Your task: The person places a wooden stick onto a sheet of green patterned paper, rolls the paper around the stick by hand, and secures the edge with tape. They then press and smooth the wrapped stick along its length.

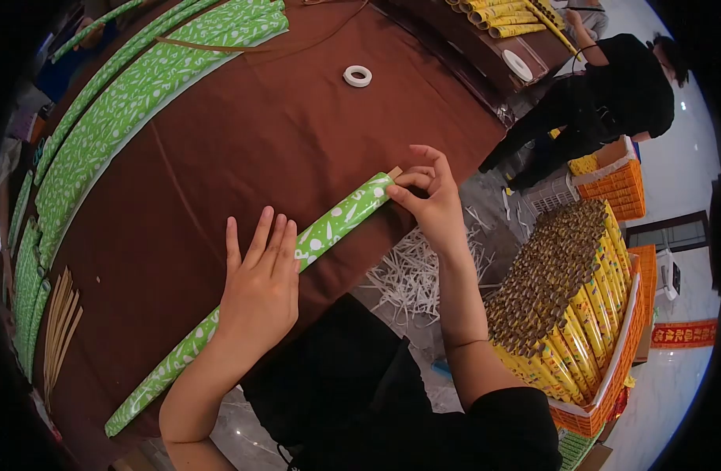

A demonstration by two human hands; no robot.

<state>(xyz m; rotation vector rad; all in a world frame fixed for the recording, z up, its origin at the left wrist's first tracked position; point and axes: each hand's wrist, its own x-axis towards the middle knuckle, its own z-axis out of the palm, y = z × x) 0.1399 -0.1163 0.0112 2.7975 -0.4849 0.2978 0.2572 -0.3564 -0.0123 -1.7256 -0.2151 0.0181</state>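
Note:
A long green roll with white shapes (341,224) lies diagonally along the front edge of the brown cloth-covered table (243,149). My left hand (260,286) rests flat across its middle with the fingers stretched out, hiding part of the roll. At the roll's upper right end, my right hand (425,188) pinches the rim between thumb and index finger, its other fingers raised. A short tan strip (395,172) sticks out of that end beside my fingertips.
Green patterned sheets (148,94) cover the table's left side, near thin tan strips (62,330). A white tape ring (357,76) lies farther back. White paper shreds (411,279), an orange crate (612,377) of yellow tubes (584,337) and a person (612,94) are at right.

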